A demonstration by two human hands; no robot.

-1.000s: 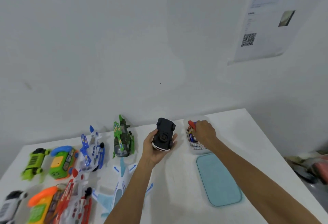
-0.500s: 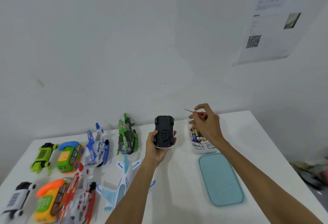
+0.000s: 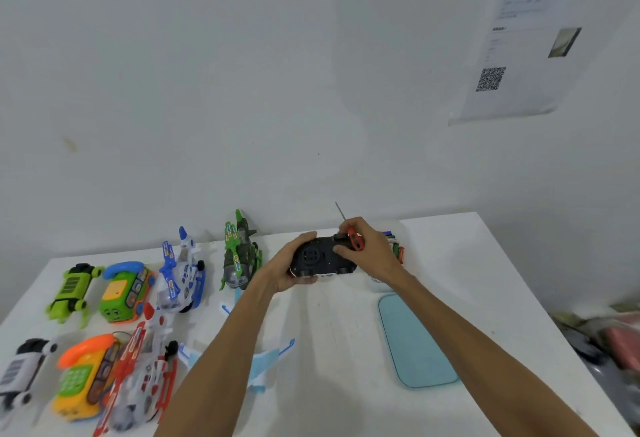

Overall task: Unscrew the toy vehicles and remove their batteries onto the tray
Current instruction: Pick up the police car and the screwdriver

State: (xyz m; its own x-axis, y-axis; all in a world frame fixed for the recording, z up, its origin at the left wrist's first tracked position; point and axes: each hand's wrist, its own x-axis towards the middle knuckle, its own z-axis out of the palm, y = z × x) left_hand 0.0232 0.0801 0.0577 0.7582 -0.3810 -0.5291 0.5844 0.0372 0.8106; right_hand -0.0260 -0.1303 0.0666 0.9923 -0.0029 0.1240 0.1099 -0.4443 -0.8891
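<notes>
- My left hand (image 3: 285, 265) grips one end of a black toy car (image 3: 320, 259), fingers curled over its far edge and thumb underneath.
- The toy car is turned belly-up and lies sideways between my two hands, held in the air above the back part of the white worktop (image 3: 339, 332).
- My right hand (image 3: 375, 254) is closed around the red handle of a small screwdriver (image 3: 355, 241). Its thin metal shaft points up and away from the car, and my fingertips rest on the car's underside at the other end.
- Just behind my right hand stands a clear tub (image 3: 376, 285) with batteries (image 3: 396, 249) in it. My hand hides most of it.
- A pale blue tray (image 3: 414, 343) lies flat on the worktop beside my right forearm, nearer to me than the tub.
- Left of the car stands a green camouflage helicopter (image 3: 239, 254), close to my left wrist.
- Further left in the same row are a blue and white helicopter (image 3: 181, 272), a green and orange toy phone (image 3: 124, 291) and a lime green vehicle (image 3: 71, 293).
- In the nearer row, from the left, are a black and white vehicle (image 3: 20, 371), an orange and yellow toy phone (image 3: 83, 379) and a red and white helicopter (image 3: 142, 377), all blurred.
- A light blue plane (image 3: 265, 364) lies under my left forearm, partly hidden by it.
- On the wall (image 3: 207, 90) at upper right hangs a printed sheet (image 3: 519, 55) with a square code on it.
</notes>
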